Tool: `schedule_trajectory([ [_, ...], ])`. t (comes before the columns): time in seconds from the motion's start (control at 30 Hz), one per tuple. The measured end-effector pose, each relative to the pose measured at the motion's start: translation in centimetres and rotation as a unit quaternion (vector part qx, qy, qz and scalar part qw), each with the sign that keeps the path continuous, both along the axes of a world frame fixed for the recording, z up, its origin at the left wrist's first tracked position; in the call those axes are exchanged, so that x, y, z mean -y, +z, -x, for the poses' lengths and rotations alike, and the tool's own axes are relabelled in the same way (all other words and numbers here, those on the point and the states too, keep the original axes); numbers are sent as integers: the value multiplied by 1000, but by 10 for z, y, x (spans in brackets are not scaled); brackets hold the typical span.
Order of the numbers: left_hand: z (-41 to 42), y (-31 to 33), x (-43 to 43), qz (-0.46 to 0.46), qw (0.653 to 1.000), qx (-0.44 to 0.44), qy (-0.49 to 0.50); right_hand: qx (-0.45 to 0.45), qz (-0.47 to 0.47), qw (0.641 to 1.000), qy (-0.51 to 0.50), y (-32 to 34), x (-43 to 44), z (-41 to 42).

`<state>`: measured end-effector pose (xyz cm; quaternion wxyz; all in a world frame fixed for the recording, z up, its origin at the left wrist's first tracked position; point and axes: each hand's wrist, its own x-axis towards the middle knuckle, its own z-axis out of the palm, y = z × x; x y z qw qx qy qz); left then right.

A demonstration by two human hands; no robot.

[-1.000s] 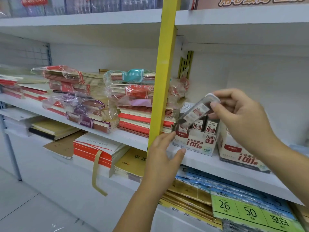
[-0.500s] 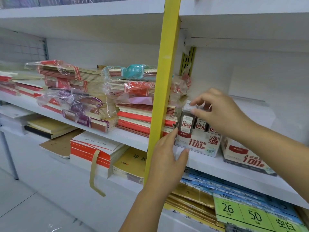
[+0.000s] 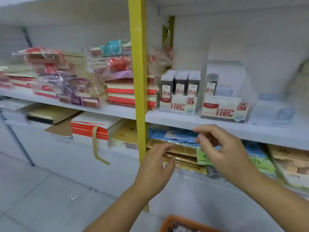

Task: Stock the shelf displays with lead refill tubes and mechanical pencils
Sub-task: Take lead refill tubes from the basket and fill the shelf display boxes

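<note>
A yellow post [image 3: 138, 81] is seen at the front of the shelf [image 3: 184, 120]. Just right of the post, three lead tubes [image 3: 180, 84] are stood in a display box [image 3: 179, 106]. Farther right, a single tube [image 3: 211, 84] is stood in a second box [image 3: 224, 109]. Below these, right of the post, the left hand [image 3: 155, 166] and right hand [image 3: 224, 151] are held apart, fingers loosely curled, nothing gripped. Left of the post, wrapped notebooks [image 3: 58, 76] are stacked. An orange basket [image 3: 177, 221] is cut off by the frame's bottom edge, right of the post's foot.

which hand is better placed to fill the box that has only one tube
Right, probably: the right hand hangs empty almost under that display box, while the left hand sits further off beside the yellow post.
</note>
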<state>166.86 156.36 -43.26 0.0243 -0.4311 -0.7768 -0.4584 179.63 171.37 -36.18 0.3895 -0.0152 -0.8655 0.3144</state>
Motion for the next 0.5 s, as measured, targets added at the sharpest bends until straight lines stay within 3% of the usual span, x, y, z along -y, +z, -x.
schedule_trajectory([
  [0.1,-17,-68,13,164,985,34,-43,134,99,985,-41,-84,-15,-29],
  [0.17,-30,-116,18,239,966,85,-51,249,155,953,-72,-147,-24,-47],
  [0.33,-72,-231,22,339,917,203,-45,448,168,867,-140,-287,-34,-91],
  [0.5,-102,-303,21,401,880,255,-16,573,255,771,-106,-360,-26,-114],
])
